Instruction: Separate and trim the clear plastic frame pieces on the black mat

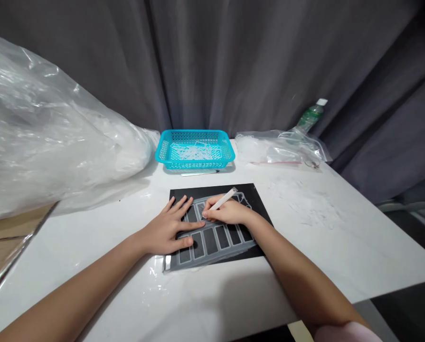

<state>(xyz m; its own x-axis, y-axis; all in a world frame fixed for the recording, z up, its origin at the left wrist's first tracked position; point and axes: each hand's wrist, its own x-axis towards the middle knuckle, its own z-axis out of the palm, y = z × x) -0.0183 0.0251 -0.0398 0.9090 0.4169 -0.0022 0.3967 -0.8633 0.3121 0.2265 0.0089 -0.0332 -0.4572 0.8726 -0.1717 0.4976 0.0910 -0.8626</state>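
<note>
A translucent sheet [208, 260] with rows of rectangular outlines lies on a black board [233, 189] in front of me. My left hand [169, 228] rests on the left part of the sheet, fingers spread, its index fingertip close to my right hand. Pinched in my right hand [226, 211] is a slim white pen-shaped tool [224, 198], slanting up to the right. Its lower tip points at an outline in the upper row. My fingers partly hide that tip, so I cannot make out its kind.
Behind the board stands a turquoise basket [195, 166] holding clear scraps, with a thin stick [198, 174] before it. Clear plastic bags lie right [279, 153] and bulge left [66, 137]. A green-labelled bottle [311, 116] leans at the back. Shavings [314, 204] litter the white table [127, 294].
</note>
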